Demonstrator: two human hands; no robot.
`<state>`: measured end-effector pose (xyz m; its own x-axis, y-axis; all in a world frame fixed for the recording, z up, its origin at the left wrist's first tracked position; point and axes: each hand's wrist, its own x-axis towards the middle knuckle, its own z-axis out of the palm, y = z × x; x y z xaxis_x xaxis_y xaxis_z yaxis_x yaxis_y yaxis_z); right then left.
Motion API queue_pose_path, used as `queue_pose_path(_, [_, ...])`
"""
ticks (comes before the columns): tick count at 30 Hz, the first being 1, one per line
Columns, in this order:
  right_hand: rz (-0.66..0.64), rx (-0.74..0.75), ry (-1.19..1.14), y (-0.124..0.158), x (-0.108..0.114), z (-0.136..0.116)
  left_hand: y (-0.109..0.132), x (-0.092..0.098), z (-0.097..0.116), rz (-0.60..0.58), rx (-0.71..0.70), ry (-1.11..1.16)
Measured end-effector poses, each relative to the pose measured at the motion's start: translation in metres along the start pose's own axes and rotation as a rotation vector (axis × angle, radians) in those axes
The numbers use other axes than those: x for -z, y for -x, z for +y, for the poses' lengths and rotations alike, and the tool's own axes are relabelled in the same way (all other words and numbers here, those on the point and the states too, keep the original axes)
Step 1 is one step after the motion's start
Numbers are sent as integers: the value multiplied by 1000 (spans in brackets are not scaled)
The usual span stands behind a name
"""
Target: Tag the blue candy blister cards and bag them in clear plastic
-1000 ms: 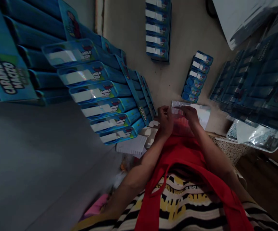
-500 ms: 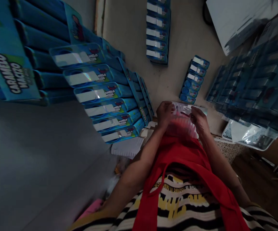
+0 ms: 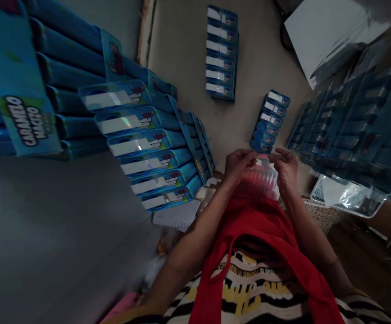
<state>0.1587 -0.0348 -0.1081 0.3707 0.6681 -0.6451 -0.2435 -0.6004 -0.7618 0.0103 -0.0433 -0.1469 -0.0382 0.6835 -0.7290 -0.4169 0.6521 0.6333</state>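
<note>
My left hand (image 3: 238, 164) and my right hand (image 3: 286, 167) are both raised in front of my red apron (image 3: 259, 225), fingers pinched on the top edge of a clear plastic tray (image 3: 261, 177) with a ribbed, reddish-looking body. The tray hangs between the two hands, just above the apron's front. A short column of blue candy packs (image 3: 268, 121) lies on the table just beyond my fingers.
Big stacks of blue display boxes (image 3: 148, 139) reading CARAMELO MACIZO fill the left. Another column of blue packs (image 3: 220, 51) lies farther back. More blue boxes (image 3: 354, 121) crowd the right, with a clear bag (image 3: 347, 195) and a white sheet (image 3: 320, 36) nearby.
My hands lifted the clear tray off the white sheets on the table and brought it up closer to me; the view tilted down slightly.
</note>
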Motion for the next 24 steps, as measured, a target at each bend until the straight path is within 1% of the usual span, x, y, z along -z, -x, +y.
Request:
queue_pose_path(2, [76, 147, 44, -11, -9, 1, -6, -7, 9, 64, -78, -80])
queue_pose_path(5, [148, 316, 78, -39, -25, -1, -29, -21, 27, 153, -255, -274])
queue_pose_path(8, [176, 367, 146, -69, -39, 0, -61, -29, 42, 192, -361, -497])
queue_pose_path(10, [196, 375, 212, -82, -43, 4, -79, -31, 46, 214, -374, -611])
queue_pose_path(12, [216, 394, 258, -88, -45, 8, -91, -30, 46, 227, -366, -675])
queue_pose_path(14, [217, 418, 296, -89, -46, 11, -96, -29, 44, 222, -362, -695])
queue_pose_path(18, [218, 457, 366, -87, -48, 11, -97, -29, 44, 215, -372, -722])
queue_pose_path(24, [212, 427, 419, -93, -51, 8, -99, -29, 53, 207, -352, -787])
